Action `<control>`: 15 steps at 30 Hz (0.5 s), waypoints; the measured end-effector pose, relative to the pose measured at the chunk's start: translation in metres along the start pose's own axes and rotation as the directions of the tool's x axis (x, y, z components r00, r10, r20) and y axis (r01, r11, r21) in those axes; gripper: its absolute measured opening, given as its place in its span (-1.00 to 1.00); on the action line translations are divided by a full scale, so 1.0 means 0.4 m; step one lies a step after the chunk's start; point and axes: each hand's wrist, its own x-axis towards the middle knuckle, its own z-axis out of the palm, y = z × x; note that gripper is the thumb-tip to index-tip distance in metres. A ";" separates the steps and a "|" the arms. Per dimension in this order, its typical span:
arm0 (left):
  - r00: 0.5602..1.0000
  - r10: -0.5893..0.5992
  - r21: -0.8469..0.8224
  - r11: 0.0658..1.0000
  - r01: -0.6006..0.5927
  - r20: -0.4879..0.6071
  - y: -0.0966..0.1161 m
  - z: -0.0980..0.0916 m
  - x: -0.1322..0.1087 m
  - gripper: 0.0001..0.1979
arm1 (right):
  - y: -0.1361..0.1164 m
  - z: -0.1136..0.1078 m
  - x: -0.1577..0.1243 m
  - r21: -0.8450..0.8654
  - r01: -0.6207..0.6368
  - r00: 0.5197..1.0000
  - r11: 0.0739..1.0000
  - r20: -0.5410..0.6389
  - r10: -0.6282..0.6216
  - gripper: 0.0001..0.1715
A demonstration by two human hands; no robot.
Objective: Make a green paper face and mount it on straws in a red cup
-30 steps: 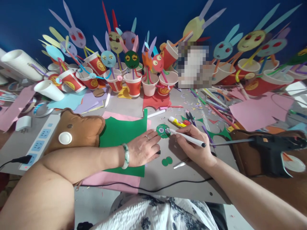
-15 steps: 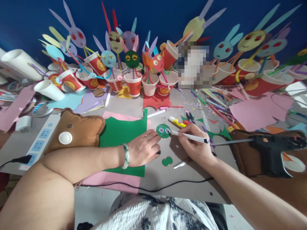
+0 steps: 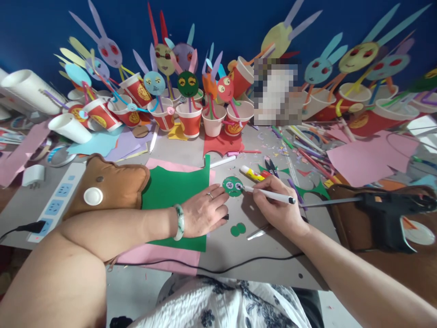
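My right hand (image 3: 278,202) holds a white pen (image 3: 273,194) in a writing grip. Its dark tip meets the right eye of a green paper circle (image 3: 233,192) that bears two white eyes and a small mouth. My left hand (image 3: 205,209) rests palm down on green paper (image 3: 170,191), its fingertips at the circle's left edge. Between its lower fingers sticks out a small black piece that looks like a pen cap (image 3: 226,217). Below the circle lie two small green discs (image 3: 238,229), with tweezers (image 3: 257,233) beside them, partly under my right hand.
Red paper cups (image 3: 188,120) with paper rabbit heads line the back. A glue stick (image 3: 251,173) and scissors (image 3: 271,167) lie beyond my right hand. A glue gun (image 3: 385,214) is at right; a brown cushion (image 3: 112,182) and power strip (image 3: 56,200) are left. A black cable (image 3: 218,272) runs along the front.
The pen has shifted very slightly, its tip still at the circle's right eye. Nothing else has visibly moved.
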 end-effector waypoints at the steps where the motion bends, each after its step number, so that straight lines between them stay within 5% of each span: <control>1: 1.000 0.000 -0.002 1.000 0.000 0.000 0.000 0.000 0.000 -0.76 | 0.000 0.000 0.000 0.007 -0.002 1.000 1.000 0.002 0.002 -0.91; 15: 1.000 0.004 0.002 1.000 -0.004 -0.006 0.001 0.000 0.000 -0.75 | -0.002 0.001 0.003 0.032 -0.046 0.999 0.998 -0.005 0.046 -0.93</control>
